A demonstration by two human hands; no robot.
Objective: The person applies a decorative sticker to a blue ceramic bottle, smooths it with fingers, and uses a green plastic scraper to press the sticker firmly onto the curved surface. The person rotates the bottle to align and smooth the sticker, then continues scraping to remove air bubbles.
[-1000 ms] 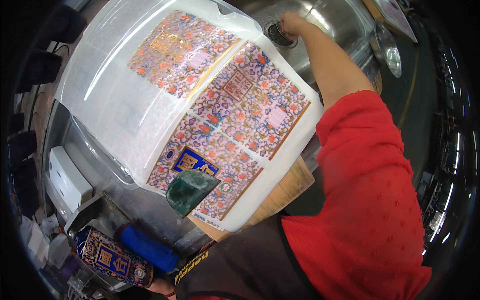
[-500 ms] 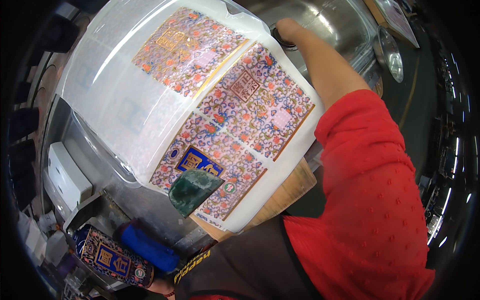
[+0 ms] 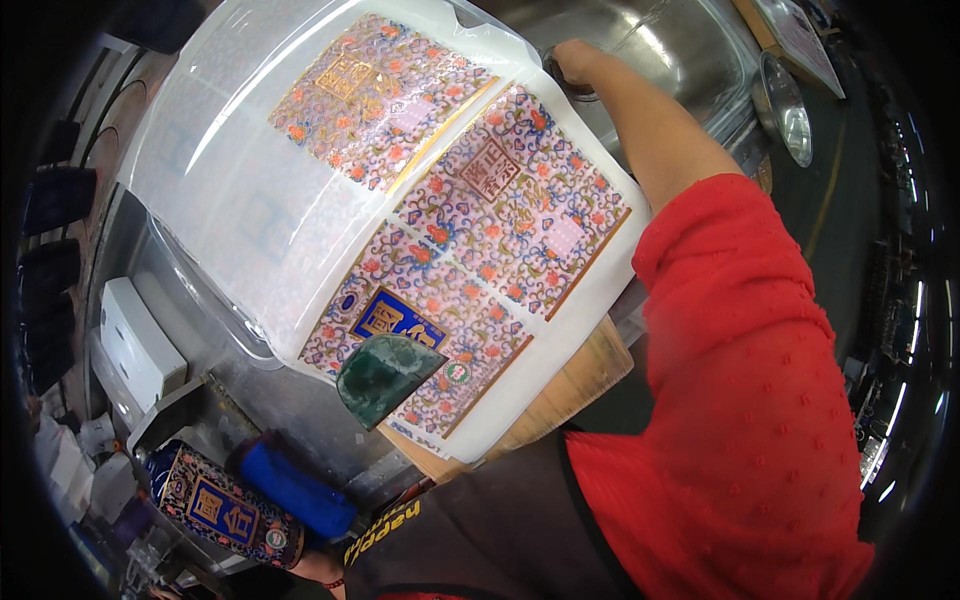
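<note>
At the lower left, my left hand (image 3: 318,566) is at the end of a dark bottle (image 3: 225,510) with a floral pattern and a blue panel; its fingers are mostly hidden behind the bottle. My right arm reaches far forward, and my right hand (image 3: 578,60) is closed at a dark round thing by the near rim of a metal basin (image 3: 690,90). Between the hands lie floral printed decal sheets (image 3: 500,190) on white backing, partly covered by clear film (image 3: 220,160). A dark green half-round scraper (image 3: 388,380) rests on the nearest sheet.
A wooden board (image 3: 570,380) shows under the sheets. A rolled blue cloth (image 3: 295,490) lies beside the bottle. A white box (image 3: 145,340) stands at the left. A shiny metal bowl (image 3: 785,105) sits right of the basin.
The view has shifted slightly. My hands and the bottle keep almost the same places, and the scraper still lies on the sheet.
</note>
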